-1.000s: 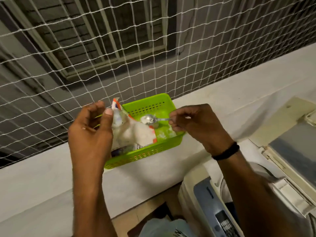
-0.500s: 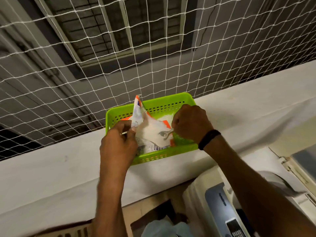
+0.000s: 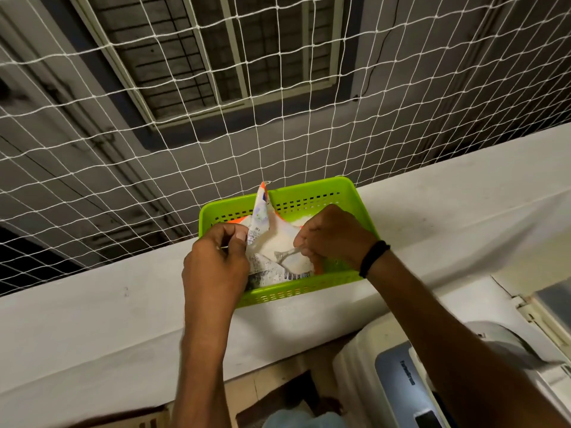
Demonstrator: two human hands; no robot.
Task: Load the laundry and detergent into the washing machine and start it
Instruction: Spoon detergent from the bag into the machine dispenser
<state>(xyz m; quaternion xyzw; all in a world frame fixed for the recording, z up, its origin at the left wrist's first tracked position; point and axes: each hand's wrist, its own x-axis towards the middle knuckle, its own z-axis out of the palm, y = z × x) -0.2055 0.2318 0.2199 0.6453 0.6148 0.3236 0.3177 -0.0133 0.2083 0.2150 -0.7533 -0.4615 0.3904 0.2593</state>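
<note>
A white and orange detergent packet (image 3: 268, 242) stands open inside a green perforated basket (image 3: 312, 197) on the white ledge. My left hand (image 3: 216, 264) pinches the packet's torn edge and holds it open. My right hand (image 3: 335, 239) grips a metal spoon (image 3: 285, 254), whose bowl is dipped into the white powder in the packet. The washing machine (image 3: 398, 375) sits at the lower right below the ledge, partly hidden by my right arm.
A white ledge (image 3: 92, 319) runs across the view with a white net (image 3: 216, 118) stretched above it. A pale blue item (image 3: 296, 420) lies at the bottom edge, next to a brown surface.
The spoon went from above the basket down into the packet. My left hand moved in to hold the packet's edge, and the view shifted left and up.
</note>
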